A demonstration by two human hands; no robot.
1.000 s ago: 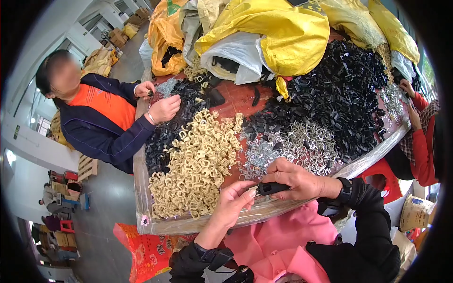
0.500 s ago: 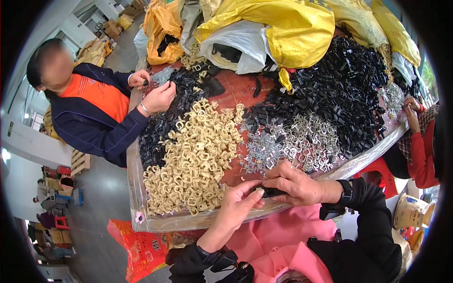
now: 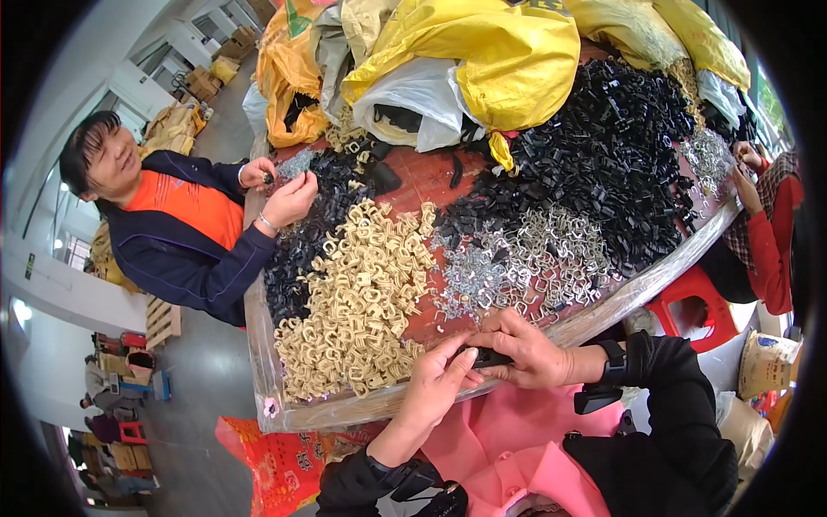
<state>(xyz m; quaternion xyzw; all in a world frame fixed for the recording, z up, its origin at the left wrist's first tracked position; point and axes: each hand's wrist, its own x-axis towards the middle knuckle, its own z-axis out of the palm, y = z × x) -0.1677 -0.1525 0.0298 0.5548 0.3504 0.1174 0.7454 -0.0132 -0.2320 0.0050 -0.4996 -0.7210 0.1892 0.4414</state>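
Observation:
Both my hands meet over the near edge of the table, around a small black plastic part. My left hand pinches its left end between thumb and fingers. From the right, my right hand closes its fingers on the same part and covers much of it. Just beyond my hands lie a heap of silver metal loops and a pile of small grey metal pieces. A large heap of cream-coloured buckle-like pieces spreads to the left of them.
A big heap of black plastic parts covers the table's right side. Yellow sacks and an orange sack stand at the back. A wooden rim borders the table. One co-worker handles parts at left; another's red sleeve shows at right.
The whole view has shifted and turned slightly. My two hands stay together on the black part, the right fingers lying a little flatter over it.

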